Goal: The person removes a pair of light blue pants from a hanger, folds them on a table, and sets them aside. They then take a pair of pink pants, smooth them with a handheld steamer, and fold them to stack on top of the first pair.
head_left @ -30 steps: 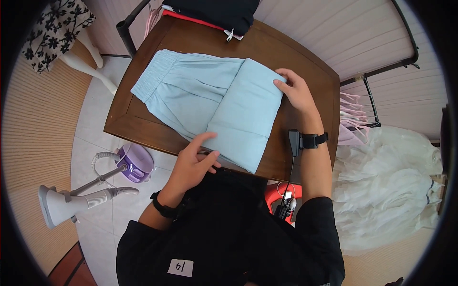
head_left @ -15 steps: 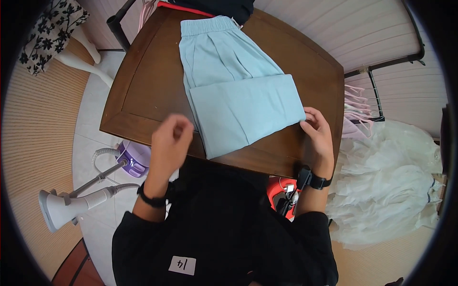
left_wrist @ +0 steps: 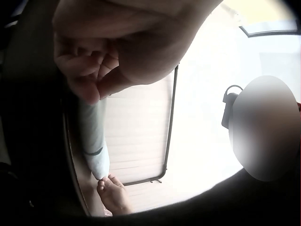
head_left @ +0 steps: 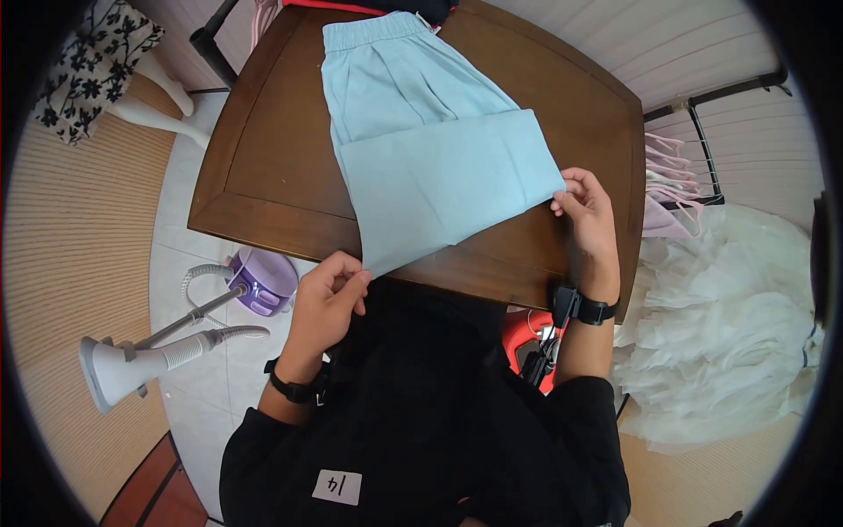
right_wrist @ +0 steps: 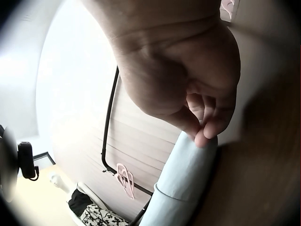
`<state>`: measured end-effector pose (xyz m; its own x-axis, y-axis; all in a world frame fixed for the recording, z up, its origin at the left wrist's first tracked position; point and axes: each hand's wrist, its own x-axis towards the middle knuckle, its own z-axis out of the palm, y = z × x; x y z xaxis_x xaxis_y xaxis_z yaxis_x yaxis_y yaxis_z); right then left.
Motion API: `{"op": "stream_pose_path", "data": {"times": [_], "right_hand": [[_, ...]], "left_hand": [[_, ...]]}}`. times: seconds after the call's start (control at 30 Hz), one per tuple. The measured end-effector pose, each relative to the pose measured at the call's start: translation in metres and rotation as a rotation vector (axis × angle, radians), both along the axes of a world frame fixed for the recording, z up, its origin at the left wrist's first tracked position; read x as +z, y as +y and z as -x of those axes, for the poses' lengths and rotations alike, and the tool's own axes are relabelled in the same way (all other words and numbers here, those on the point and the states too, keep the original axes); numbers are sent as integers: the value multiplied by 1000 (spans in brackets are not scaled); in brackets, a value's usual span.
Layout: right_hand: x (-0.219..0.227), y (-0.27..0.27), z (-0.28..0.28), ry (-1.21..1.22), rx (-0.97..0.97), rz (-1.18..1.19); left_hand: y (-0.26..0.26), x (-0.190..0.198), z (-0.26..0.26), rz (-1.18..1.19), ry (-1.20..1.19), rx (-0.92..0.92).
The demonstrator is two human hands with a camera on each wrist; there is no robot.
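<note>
Light blue elastic-waist trousers (head_left: 439, 176) lie on the wooden table (head_left: 272, 149), waistband (head_left: 373, 32) at the far side and the leg part folded back over itself. At the near left corner of the fold, my left hand (head_left: 327, 303) pinches the cloth between thumb and fingers. My right hand (head_left: 591, 224) pinches the right corner. Between the hands, the folded edge runs slantwise near the table's front edge. In the right wrist view, the thumb and fingertips (right_wrist: 203, 140) meet on the end of the pale blue fold (right_wrist: 181, 174).
Dark and red folded clothes (head_left: 373, 5) lie at the table's far edge. On the floor at left stands a purple garment steamer (head_left: 263, 281). A rack with pink hangers (head_left: 672, 167) and a white ruffled dress (head_left: 720, 325) are at right; a mannequin (head_left: 162, 119) stands at far left.
The trousers have turned so the waistband points away from me instead of left. My left hand came off the cloth, then took its near left corner; the right hand moved nearer, at the right corner.
</note>
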<state>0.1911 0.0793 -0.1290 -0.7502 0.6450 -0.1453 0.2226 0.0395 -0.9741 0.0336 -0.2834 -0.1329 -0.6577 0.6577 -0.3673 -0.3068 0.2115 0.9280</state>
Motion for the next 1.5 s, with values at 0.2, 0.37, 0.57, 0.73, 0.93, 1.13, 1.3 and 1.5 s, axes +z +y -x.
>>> {"op": "stream_pose_path", "data": {"times": [0.2, 0.37, 0.57, 0.73, 0.93, 1.13, 1.3, 1.5], "right_hand": [[5, 0, -4, -64, 25, 55], [17, -9, -1, -71, 100, 64], [8, -3, 0, -49, 67, 66], [3, -2, -3, -59, 70, 91], [11, -12, -7, -51, 78, 40], [34, -26, 2, -223, 270, -445], [35, -23, 5, -368, 366, -736], [27, -23, -8, -296, 403, -799]], "left_hand": [[-2, -14, -9, 49, 41, -65], [10, -4, -19, 129, 172, -50], [12, -19, -20, 106, 316, -44], [3, -22, -17, 118, 417, -132], [-7, -16, -12, 166, 642, -111], [12, 10, 7, -34, 1252, -290], [23, -9, 12, 87, 1339, -467], [11, -28, 23, -3, 1434, -430]]}}
